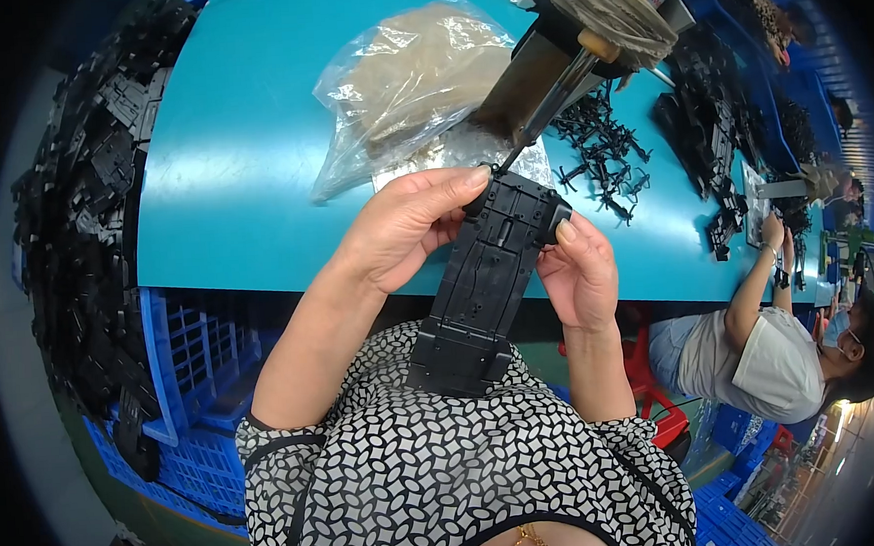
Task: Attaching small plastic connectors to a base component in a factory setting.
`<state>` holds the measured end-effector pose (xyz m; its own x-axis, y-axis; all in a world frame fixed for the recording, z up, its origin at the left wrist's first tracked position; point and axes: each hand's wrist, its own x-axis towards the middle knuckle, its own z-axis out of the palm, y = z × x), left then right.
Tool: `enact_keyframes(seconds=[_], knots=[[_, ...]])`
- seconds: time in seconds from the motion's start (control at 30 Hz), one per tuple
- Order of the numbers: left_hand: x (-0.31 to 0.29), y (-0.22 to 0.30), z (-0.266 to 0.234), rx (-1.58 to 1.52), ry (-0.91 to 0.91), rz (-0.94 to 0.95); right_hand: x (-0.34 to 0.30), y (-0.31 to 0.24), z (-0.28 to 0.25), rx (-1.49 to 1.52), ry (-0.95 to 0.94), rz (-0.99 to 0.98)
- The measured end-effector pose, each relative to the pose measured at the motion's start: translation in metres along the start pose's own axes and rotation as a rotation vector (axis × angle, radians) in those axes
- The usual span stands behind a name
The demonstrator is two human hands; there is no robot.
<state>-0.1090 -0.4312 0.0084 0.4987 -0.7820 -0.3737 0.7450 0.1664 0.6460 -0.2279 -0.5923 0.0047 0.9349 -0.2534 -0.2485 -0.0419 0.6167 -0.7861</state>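
Note:
A long black moulded plastic part, like a toy car chassis, is held up in front of my chest, tilted, over the table's near edge. My left hand pinches its upper left corner, thumb on top. My right hand grips its upper right side, with the thumb on the face and the fingers mostly hidden behind. From above, the thin shaft of a mounted screwdriver comes down to the part's upper left corner, close by my left thumb; whether the tip touches I cannot tell.
A clear plastic bag with brownish contents lies on the teal table. Small black branched parts are heaped to the right. Black mouldings pile high at left, by blue crates. A co-worker works at right.

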Motion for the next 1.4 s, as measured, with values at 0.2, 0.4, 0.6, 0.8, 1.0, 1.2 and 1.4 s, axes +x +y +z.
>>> enact_keyframes(seconds=[0.2,0.4,0.6,0.8,1.0,1.2,1.4], knots=[[0.0,0.001,0.001,-0.003,-0.001,-0.003,0.0,-0.001,0.0,0.0,0.004,0.004],[-0.001,0.002,0.0,-0.009,-0.01,-0.007,0.0,0.0,0.0,-0.001,0.004,0.006],[0.001,-0.005,-0.006,-0.027,-0.006,-0.006,0.004,0.002,-0.002,0.008,-0.033,0.052],[-0.001,-0.004,-0.02,-0.019,0.019,-0.021,0.009,0.007,0.0,-0.01,-0.108,0.096],[-0.01,0.005,-0.023,-0.004,0.057,0.02,0.013,0.007,0.011,0.0,-0.157,0.107],[-0.012,0.015,-0.021,-0.004,0.084,0.062,0.016,0.01,0.02,0.006,-0.184,0.092],[-0.008,0.015,-0.018,-0.07,0.088,0.069,0.018,0.01,0.021,0.026,-0.183,0.059]])
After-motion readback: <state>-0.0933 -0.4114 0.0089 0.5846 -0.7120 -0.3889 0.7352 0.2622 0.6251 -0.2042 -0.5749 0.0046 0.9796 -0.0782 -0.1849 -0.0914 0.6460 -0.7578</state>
